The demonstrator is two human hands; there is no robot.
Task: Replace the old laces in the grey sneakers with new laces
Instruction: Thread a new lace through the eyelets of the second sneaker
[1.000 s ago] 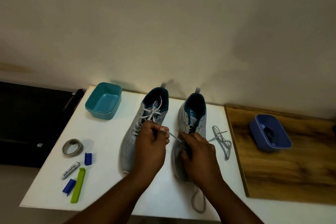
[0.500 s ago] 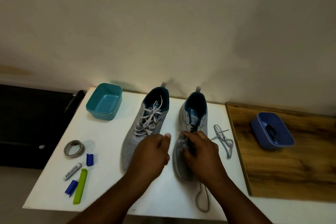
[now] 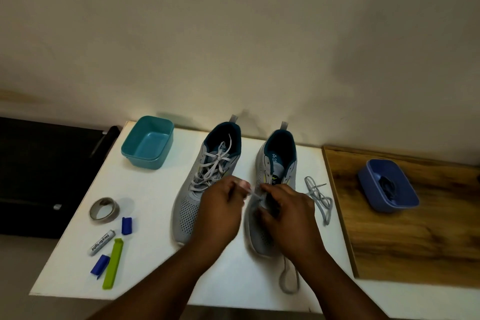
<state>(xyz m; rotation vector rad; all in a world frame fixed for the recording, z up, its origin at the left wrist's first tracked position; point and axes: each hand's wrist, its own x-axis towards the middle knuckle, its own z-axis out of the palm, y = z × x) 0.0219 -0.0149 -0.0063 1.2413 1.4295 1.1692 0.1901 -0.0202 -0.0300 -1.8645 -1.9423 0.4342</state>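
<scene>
Both hands blur; the right hand (image 3: pixel 291 213) hides the right sneaker (image 3: pixel 275 179)'s eyelet rows, so how far it's laced is unclear. Left hand (image 3: pixel 220 213) pinches a pale lace end (image 3: pixel 253 193) btwn thumb and forefinger, stretched toward the right sneaker. Right hand's fingers curl over that shoe's vamp, gripping it; a lace loop (image 3: pixel 288 280) trails out at 6 o'clock from the toe. Left sneaker (image 3: pixel 205 179), fully laced, sits just beside at 9 o'clock. A loose grey lace (image 3: pixel 318 196) lies at 3 o'clock on the white table (image 3: pixel 155 275). Teal tub (image 3: pixel 148 141) at 10 o'clock; tape roll (image 3: pixel 104 208), battery (image 3: pixel 102 241), green clip (image 3: pixel 113 264) at 8. Blue tub (image 3: pixel 388 186), contents dark, indistinct, on the wood board (image 3: pixel 415 236) at 3.
</scene>
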